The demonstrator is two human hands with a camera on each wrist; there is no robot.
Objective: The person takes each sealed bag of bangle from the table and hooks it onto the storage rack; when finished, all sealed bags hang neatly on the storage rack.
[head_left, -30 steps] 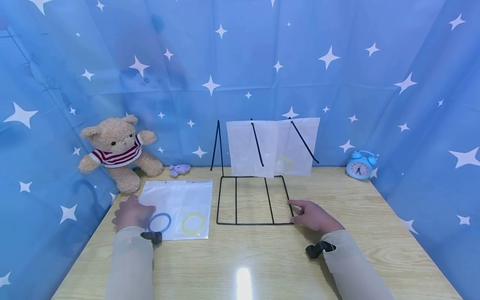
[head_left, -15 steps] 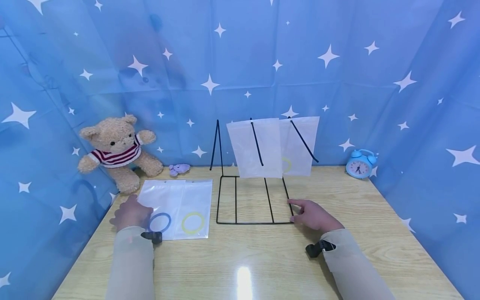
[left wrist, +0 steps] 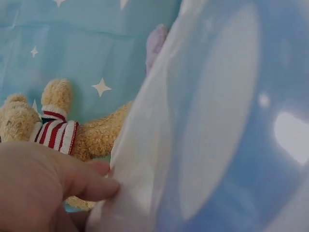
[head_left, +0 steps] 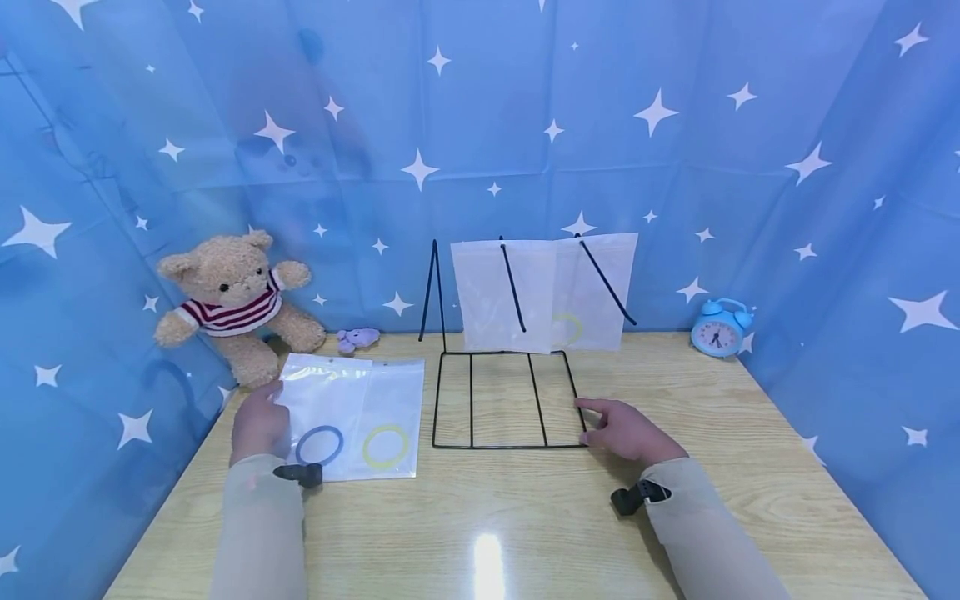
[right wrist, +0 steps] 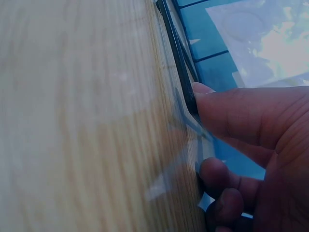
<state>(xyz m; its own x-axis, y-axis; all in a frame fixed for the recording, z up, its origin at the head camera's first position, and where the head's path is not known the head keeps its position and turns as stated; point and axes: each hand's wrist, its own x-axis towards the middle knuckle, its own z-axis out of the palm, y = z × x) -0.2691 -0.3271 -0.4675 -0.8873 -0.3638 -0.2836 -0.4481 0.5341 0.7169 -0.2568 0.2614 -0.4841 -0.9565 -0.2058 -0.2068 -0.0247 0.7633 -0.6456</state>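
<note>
The left hand [head_left: 258, 425] appears to pinch the left edge of the clear plastic bag with a blue ring [head_left: 315, 400], near the tabletop's left edge; that side looks raised. Its right side meets the clear plastic bag with a yellow ring [head_left: 396, 396]; I cannot tell which overlaps. A clean pick-up calls for a thin, flat pinch and a gentle peel, lest the second bag drag along or the film crease.

The right hand [head_left: 630, 432] holds the black wire rack [head_left: 510, 447] at its near right corner, thumb and index finger spread along the bar; light pressure should steady it.

The teddy bear [head_left: 232, 287] crowds the bag's far left corner, so rising before moving right seems safer. Bare surface lies toward the tabletop's near edge. Two hanging bags [head_left: 487, 292] take the rack's middle and right prongs; the left prong [head_left: 427, 296] is free.
</note>
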